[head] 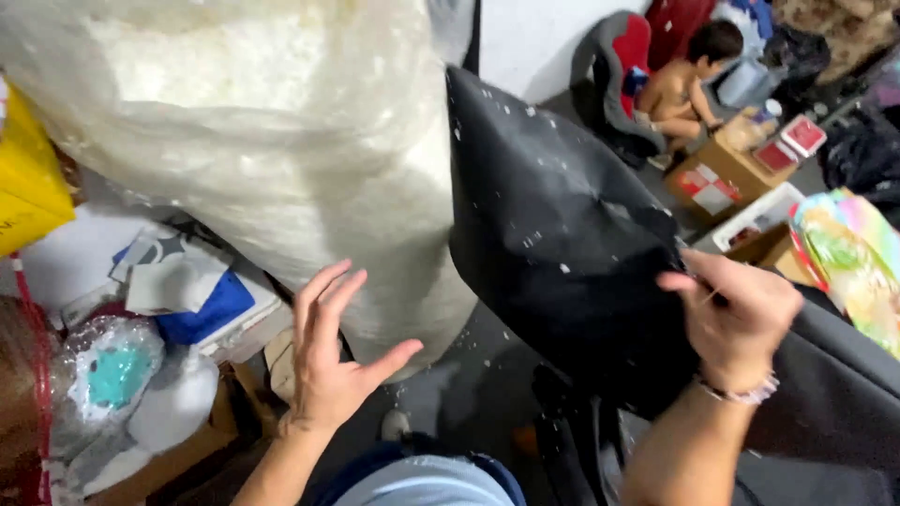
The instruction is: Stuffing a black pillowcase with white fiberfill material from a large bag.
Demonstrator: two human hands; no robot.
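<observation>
The black cushion [553, 244] stands tilted in the middle of the view, its upper corner raised and its surface flecked with white bits of filling. The right hand [736, 319] sits at the cushion's right edge; its grip is narrow, thumb and fingers pinched on the fabric there, with a thin pale object between the fingers that is too small to identify. A beaded bracelet [745, 392] circles the right wrist. The left hand [328, 361] is left of the cushion and apart from it, its grip wide, fingers spread and palm turned toward the large clear plastic bag of white stuffing [272, 141]; whether the fingertips touch the bag cannot be told. The bag stands just beside the cushion on its left, the two touching along the cushion's upper left edge. Left of the cushion, beyond the bag, lie a yellow box [28, 187], blue and white cloths [187, 290] and a wrapped teal item [112, 375]. Behind the cushion, to its upper right, a person [684, 84] sits in a red and grey seat [614, 70] near cardboard boxes [727, 173]. A colourful patterned bag [848, 258] is right of the cushion.
</observation>
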